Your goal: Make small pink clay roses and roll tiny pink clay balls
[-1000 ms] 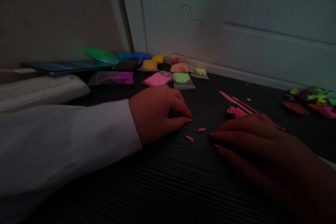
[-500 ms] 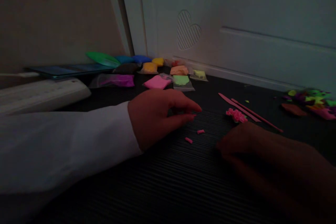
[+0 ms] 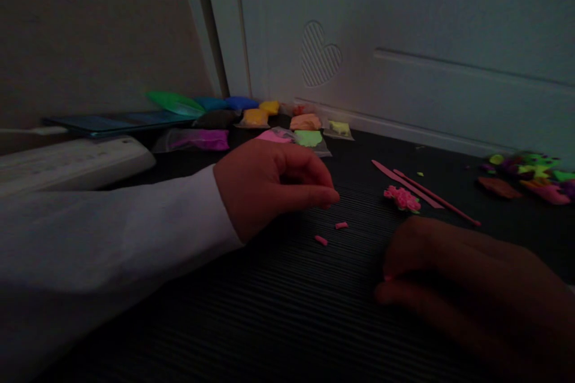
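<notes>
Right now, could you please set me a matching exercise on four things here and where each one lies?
Things
1. Two short pink rolls
2. Pink flower cluster with green edges
3. Flat reddish-brown piece
4. Long white plastic power strip

Places
A. Beside the multicoloured pile
B. Between left hand and right hand
C. At the picture's left edge
D. Beside the slim pink tools

Pairs: 1-B; 2-D; 3-A; 4-C

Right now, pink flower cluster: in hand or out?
Out: the pink flower cluster lies on the dark ribbed surface, just beyond the right hand.
</notes>
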Tool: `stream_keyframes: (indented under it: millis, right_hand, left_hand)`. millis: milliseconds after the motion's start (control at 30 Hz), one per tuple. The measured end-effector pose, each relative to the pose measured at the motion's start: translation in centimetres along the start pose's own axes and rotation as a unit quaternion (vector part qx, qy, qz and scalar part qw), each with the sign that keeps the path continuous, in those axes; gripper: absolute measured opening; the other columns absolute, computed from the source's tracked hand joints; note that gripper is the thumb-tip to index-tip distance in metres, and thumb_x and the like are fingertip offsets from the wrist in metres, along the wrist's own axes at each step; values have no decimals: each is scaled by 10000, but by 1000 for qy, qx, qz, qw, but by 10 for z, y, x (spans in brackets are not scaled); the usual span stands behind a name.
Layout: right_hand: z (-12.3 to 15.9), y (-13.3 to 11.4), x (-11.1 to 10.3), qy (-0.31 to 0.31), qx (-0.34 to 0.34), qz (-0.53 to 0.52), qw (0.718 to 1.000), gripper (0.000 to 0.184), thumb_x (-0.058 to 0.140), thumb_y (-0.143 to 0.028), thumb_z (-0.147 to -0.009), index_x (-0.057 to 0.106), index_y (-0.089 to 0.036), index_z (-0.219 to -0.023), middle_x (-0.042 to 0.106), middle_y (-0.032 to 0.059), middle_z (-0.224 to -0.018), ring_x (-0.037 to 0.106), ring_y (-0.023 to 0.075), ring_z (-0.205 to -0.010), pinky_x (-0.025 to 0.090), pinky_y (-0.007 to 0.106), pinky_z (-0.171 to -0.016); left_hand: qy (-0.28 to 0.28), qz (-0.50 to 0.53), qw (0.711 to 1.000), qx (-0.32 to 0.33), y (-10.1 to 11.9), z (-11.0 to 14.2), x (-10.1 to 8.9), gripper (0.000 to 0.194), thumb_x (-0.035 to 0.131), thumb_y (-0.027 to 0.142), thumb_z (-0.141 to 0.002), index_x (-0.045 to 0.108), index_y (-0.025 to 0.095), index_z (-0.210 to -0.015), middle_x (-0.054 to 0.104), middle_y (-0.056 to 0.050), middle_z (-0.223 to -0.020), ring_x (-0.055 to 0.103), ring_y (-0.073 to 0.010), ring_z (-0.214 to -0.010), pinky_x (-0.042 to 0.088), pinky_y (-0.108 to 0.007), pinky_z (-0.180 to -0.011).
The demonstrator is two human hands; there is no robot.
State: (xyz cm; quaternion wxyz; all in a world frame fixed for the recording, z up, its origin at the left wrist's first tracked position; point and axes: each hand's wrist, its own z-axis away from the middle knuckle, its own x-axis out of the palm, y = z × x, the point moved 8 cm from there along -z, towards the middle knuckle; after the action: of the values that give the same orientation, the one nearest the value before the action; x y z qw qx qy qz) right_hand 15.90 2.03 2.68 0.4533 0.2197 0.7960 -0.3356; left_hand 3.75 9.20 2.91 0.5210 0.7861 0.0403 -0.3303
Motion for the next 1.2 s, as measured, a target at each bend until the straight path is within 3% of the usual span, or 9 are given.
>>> stream_keyframes:
  millis: [167,300,400,533,700,867,967,1067,1200]
  right_hand:
    - [0,-3,-2,-3,-28,14,1000,156,536,-106,-719,543,-241,-797,571,-70,-748,526,32,-673,402,86,-597]
    - [-1,-3,-2,-17,-54,19,998,275,496,-82,-746,534,-247,-962,580,-67,-888,527,18,-766,387,58,-679]
    - [-1,-2,-2,-11,-42,12,999,201,497,-126,-761,549,-252,-910,583,-70,-824,531,20,-721,395,68,-643]
    - [0,-2,-2,-7,-17,1,1000,33,548,-213,-746,538,-239,-764,561,-66,-718,528,42,-673,407,107,-604]
    - [1,-1,-6,3,-22,17,1000,83,584,-188,-717,531,-235,-762,553,-67,-719,521,34,-655,403,92,-584]
    - [-2,-4,-4,-7,-48,21,999,154,517,-147,-759,549,-235,-881,580,-52,-834,525,41,-755,407,98,-664]
    - [-1,-4,-4,2,-39,-5,999,92,499,-175,-773,567,-214,-821,580,-36,-800,524,55,-745,414,119,-661]
    - [1,-1,-4,14,-20,-41,999,66,498,-204,-777,559,-210,-756,568,-31,-756,517,73,-708,418,157,-624]
    - [3,1,-2,6,-7,-47,999,48,510,-239,-774,548,-216,-757,562,-28,-759,517,89,-710,417,191,-603]
  left_hand:
    - [-21,80,996,-28,-8,0,6,89,649,126,-591,583,145,-647,612,91,-576,568,-21,-534,423,-63,-478]
    - [-27,111,993,-27,-7,2,7,224,623,106,-621,592,181,-830,638,83,-640,602,-36,-602,456,-79,-534]
    - [-22,68,997,-26,-4,4,6,263,624,109,-621,620,210,-864,633,99,-611,580,-18,-552,423,-55,-479]
    - [10,1,999,-50,-5,4,-1,74,675,207,-568,654,186,-635,608,92,-512,523,-16,-468,360,-62,-399]
    - [-2,-11,997,-71,-12,2,0,195,677,312,-556,576,148,-586,571,54,-491,504,-56,-446,353,-120,-375]
    - [-4,-31,999,-40,-9,1,1,233,675,328,-555,533,146,-586,549,52,-511,505,-65,-463,362,-137,-397]
    - [8,-81,996,-22,-2,3,0,186,644,339,-600,599,160,-622,581,55,-519,515,-64,-474,367,-145,-424]
    - [56,-155,986,20,10,7,-5,120,602,315,-657,653,206,-652,635,75,-565,554,-65,-517,381,-156,-481]
    - [71,-194,977,51,20,10,-5,195,522,324,-729,655,210,-643,646,91,-560,565,-65,-513,392,-165,-508]
